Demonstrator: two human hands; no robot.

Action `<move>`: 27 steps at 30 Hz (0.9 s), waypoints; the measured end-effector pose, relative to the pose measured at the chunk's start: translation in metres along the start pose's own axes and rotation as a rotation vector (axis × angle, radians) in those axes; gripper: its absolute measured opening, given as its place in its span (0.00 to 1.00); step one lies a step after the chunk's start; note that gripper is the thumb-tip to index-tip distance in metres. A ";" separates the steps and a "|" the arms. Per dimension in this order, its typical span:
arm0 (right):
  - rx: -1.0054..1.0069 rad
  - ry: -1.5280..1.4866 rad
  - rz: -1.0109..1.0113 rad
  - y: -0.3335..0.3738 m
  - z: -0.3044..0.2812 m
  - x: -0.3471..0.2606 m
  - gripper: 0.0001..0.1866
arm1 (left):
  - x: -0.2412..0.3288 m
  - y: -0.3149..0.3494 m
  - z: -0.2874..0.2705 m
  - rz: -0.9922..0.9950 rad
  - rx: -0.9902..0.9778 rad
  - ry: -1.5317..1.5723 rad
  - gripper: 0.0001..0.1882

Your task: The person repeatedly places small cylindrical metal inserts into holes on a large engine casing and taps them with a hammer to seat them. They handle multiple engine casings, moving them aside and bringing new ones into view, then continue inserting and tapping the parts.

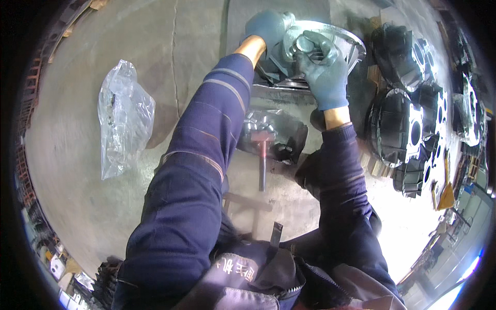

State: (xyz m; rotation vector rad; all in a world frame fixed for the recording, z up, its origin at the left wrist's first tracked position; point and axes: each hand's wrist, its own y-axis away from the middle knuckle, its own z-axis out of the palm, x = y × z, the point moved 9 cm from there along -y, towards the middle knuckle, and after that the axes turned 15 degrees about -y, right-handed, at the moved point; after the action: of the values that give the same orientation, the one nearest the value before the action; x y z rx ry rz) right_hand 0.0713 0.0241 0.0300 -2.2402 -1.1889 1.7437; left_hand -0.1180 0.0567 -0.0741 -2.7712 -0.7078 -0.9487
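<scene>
Both my hands wear blue-grey gloves and work at a cast metal housing (347, 35) with a broad curved rim, at the top of the view. My right hand (326, 72) pinches a short, round metal ring (305, 45) between thumb and fingers, over the housing's inner face. Beside the housing's left end, my left hand (266, 27) is curled closed, its fingertips against the rim; what it grips is hidden. Closer to me lies a hammer (263, 155) with a red head and dark handle, its head on a dark plastic bag (289, 137) of small shiny metal parts.
A crumpled clear plastic bag (125, 119) lies on the concrete floor to the left. Several dark housings with pale machined faces (413, 132) stand on wooden blocks (377, 166) to the right. Farther right is a yellow piece (447, 196). A crack (174, 67) runs along the floor.
</scene>
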 end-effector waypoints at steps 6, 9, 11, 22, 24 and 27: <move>0.263 0.196 0.273 0.152 -0.025 0.037 0.22 | 0.014 -0.017 0.012 0.304 0.147 -0.400 0.23; 0.196 -0.071 0.896 0.336 0.017 0.086 0.26 | 0.006 -0.030 0.016 0.267 0.142 -0.256 0.24; 0.055 -0.049 1.418 0.465 0.054 0.109 0.18 | 0.003 -0.033 0.021 0.275 0.099 -0.295 0.25; -0.045 -0.610 1.701 0.400 0.067 0.072 0.12 | -0.005 -0.003 0.004 -0.041 0.002 -0.109 0.29; -0.031 -0.479 1.404 0.343 0.030 0.046 0.15 | -0.002 -0.001 -0.004 -0.042 0.016 -0.076 0.28; 0.103 -0.571 1.141 0.246 -0.025 -0.001 0.14 | -0.005 -0.001 0.001 -0.090 -0.058 -0.034 0.28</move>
State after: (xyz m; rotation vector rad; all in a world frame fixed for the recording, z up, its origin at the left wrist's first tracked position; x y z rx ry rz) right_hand 0.2219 -0.1385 -0.0786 -2.6062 0.3946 2.7974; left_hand -0.1214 0.0563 -0.0781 -2.8332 -0.8303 -0.9548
